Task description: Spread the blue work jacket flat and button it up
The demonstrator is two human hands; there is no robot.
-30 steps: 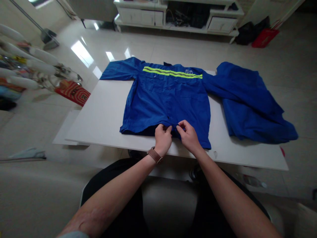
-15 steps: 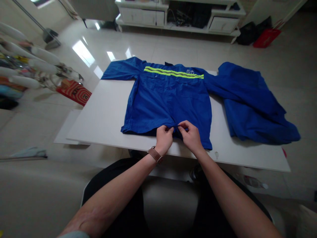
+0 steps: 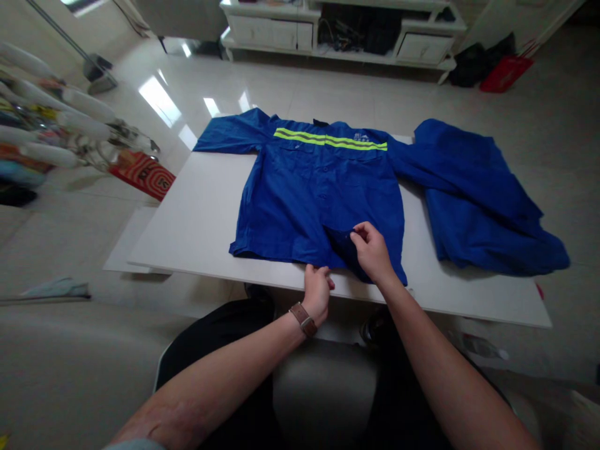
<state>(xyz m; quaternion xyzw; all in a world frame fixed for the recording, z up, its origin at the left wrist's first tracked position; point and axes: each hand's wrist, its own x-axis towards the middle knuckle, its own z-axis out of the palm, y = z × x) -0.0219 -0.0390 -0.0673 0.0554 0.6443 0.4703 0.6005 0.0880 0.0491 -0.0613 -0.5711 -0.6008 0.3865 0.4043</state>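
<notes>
Right hand point(image 3: 374, 255) pinches lifted jacket point(image 3: 285, 194) flap point(image 3: 344, 245). Left hand point(image 3: 317, 294): fingers point(image 3: 322, 271) curled at hem point(image 3: 265, 255), grip cannot be told. Far beyond fingers: cabinet point(image 3: 272, 32), dark items point(image 3: 380, 32) inside.

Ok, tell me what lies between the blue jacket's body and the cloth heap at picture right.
In the head view, a sleeve of the blue jacket crosses the upper part, reaching the cloth heap; lower down, white tabletop shows.
</notes>
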